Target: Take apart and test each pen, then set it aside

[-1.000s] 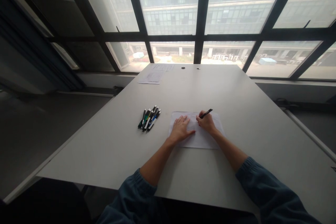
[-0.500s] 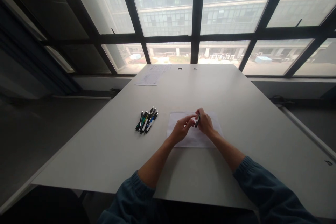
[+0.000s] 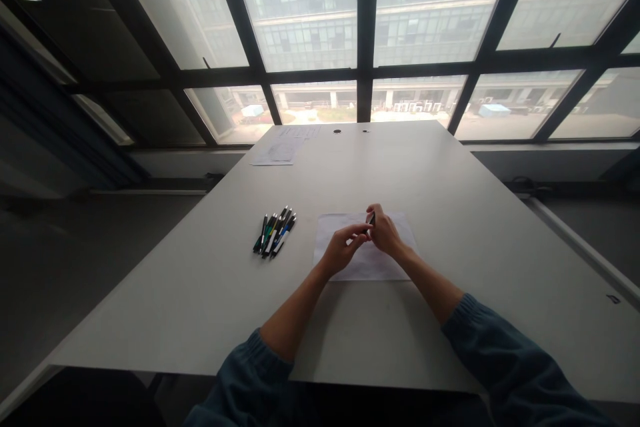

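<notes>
A dark pen (image 3: pixel 371 219) is held above a white sheet of paper (image 3: pixel 360 272), partly covered by fingers. Wrapped around its upper part is my right hand (image 3: pixel 386 232), closed. My left hand (image 3: pixel 341 250) meets it from the left, thumb and fingertips closed at the pen's lower end. Both hands hover over the sheet, close together. To the left of the paper, a loose pile of several pens (image 3: pixel 274 233) lies on the table, with black, white, green and blue parts showing.
Printed sheets (image 3: pixel 277 150) lie at the far left of the long white table (image 3: pixel 200 307). Two round holes are set near its far edge. A small dark mark (image 3: pixel 613 299) shows at the right edge. Large framed windows stand beyond.
My left fingertips have closed onto the lower end of the pen, and less of it shows. The view has shifted slightly, while the pile stays as it was.
</notes>
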A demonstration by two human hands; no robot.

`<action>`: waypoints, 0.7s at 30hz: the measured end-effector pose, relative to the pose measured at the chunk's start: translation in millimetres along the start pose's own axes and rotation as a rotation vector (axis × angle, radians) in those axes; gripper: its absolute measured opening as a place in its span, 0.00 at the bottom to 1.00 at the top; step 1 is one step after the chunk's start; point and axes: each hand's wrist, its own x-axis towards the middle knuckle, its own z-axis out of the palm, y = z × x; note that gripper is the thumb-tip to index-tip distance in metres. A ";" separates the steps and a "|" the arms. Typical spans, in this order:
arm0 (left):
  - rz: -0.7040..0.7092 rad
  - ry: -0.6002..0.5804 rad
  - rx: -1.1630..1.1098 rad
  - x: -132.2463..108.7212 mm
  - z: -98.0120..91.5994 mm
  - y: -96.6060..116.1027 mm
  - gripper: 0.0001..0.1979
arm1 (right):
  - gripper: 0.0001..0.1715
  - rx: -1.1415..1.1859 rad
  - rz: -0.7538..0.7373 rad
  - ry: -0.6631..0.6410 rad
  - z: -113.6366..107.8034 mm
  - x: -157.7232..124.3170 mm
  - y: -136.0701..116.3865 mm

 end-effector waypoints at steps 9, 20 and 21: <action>-0.013 0.010 -0.020 -0.9 -0.9 -7.0 0.22 | 0.23 0.213 -0.054 0.129 -3.3 -2.2 7.5; -0.055 0.147 0.098 -0.5 2.9 -7.8 0.20 | 0.16 0.737 0.072 0.089 -16.4 -20.5 3.3; -0.062 0.157 0.112 0.2 2.4 -8.3 0.19 | 0.14 0.762 0.076 0.118 -17.0 -21.3 1.7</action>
